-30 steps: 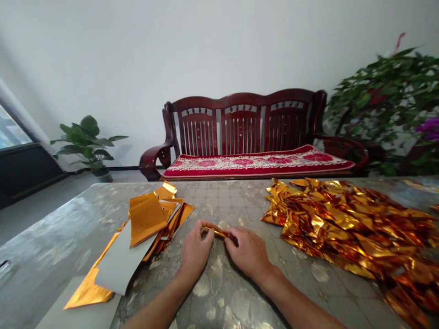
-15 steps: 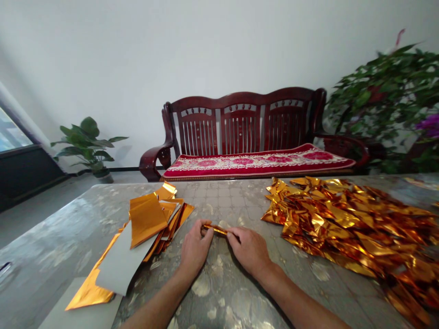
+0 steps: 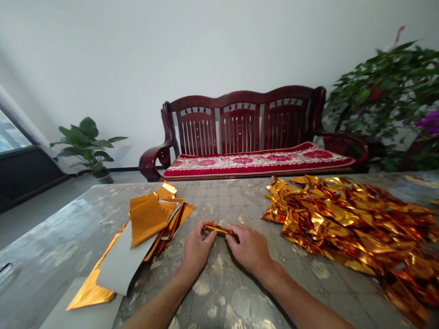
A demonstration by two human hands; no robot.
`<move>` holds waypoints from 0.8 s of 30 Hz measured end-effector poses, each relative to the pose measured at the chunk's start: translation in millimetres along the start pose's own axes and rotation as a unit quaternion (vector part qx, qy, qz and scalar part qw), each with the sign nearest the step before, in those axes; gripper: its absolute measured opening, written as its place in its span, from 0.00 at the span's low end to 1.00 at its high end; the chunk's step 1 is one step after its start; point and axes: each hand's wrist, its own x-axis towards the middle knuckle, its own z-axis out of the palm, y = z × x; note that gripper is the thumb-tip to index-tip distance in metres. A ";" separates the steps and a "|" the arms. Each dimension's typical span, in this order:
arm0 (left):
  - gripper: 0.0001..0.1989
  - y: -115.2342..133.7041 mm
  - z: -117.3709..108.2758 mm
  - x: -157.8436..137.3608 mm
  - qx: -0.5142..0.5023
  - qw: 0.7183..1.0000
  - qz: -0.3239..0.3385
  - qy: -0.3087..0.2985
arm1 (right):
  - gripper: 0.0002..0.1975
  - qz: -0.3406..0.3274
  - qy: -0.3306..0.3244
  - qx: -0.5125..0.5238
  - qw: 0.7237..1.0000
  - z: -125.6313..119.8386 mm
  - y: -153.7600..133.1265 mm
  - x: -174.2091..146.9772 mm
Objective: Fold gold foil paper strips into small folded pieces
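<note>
A single head-worn camera looks forward and slightly down across the table from the person's seat at 6 o'clock. It sits close above both forearms, with the left hand and right hand near the lower centre. Its wide view reaches the wooden bench and wall at 12 o'clock.

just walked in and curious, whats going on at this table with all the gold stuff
A person is working a narrow strip of gold foil between the left hand and right hand on the table. Flat gold sheets lie stacked to their left, and a big heap of folded foil pieces sits to their right.
</note>
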 end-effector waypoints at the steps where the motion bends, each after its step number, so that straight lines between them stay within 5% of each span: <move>1: 0.16 1.0 0.0 -0.2 -0.007 1.000 -0.001 0.000 | 0.12 0.002 -0.001 0.003 1.000 0.0 0.1 0.1; 24: 0.12 7.7 2.5 -4.3 0.007 1.000 0.013 0.016 | 0.18 -0.016 -0.007 -0.041 0.999 -2.0 -0.2 0.8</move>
